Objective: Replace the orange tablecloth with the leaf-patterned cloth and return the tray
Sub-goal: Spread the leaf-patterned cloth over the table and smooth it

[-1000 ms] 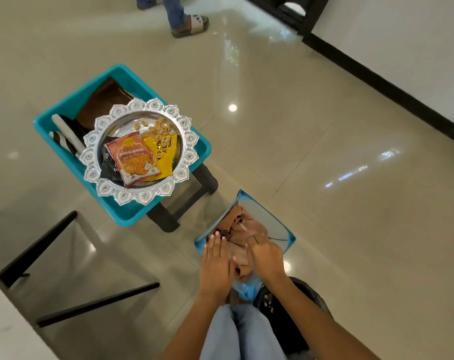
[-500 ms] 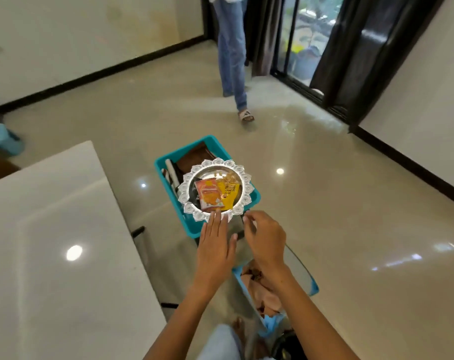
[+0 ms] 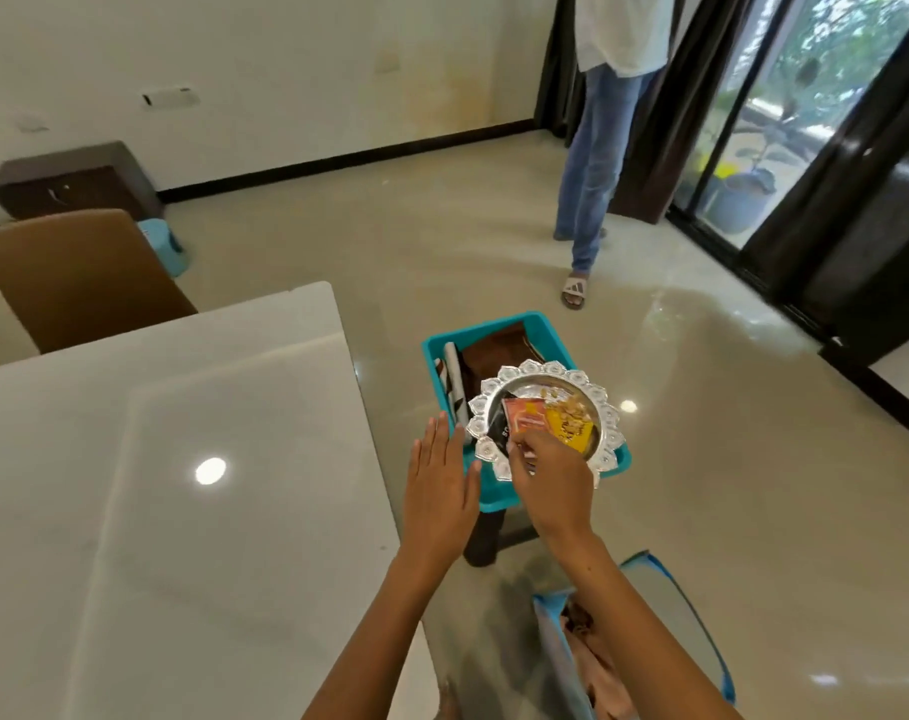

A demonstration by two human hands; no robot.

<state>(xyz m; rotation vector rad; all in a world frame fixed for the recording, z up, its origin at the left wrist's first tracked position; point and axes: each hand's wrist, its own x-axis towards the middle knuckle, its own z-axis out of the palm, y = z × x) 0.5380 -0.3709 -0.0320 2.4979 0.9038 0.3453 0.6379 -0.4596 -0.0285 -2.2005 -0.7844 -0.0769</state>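
Hands are out over the tray (image 3: 605,439), a silver scalloped dish sitting on top of a teal bin (image 3: 494,491) just off the corner of the white surface (image 3: 182,485). The right hand (image 3: 548,480) has its fingers curled down at the tray's near rim; whether the grip has closed on the metal or is only touching it, I cannot tell from here. The left hand (image 3: 439,483) is flat, fingers straight and together, holding nothing, just beside the tray's left edge.

By the look of it the step is lifting the tray, though the surface is bare, with no leaf-patterned cloth on it yet. To do it well, I would bring the left hand under the opposite rim, take the weight evenly on both sides and keep it level, since loose packets can slide.

In the tray lie an orange snack packet (image 3: 527,418), a yellow one (image 3: 571,431) with loose nuts showing above it, and a dark packet (image 3: 499,433) partly tucked under. The teal bin beneath holds folded brown cloth (image 3: 499,353) and a striped black-and-white roll (image 3: 455,387). Near the person's feet, a blue-edged bag (image 3: 696,615) holds crumpled peach-orange cloth (image 3: 605,672), likely the removed tablecloth.
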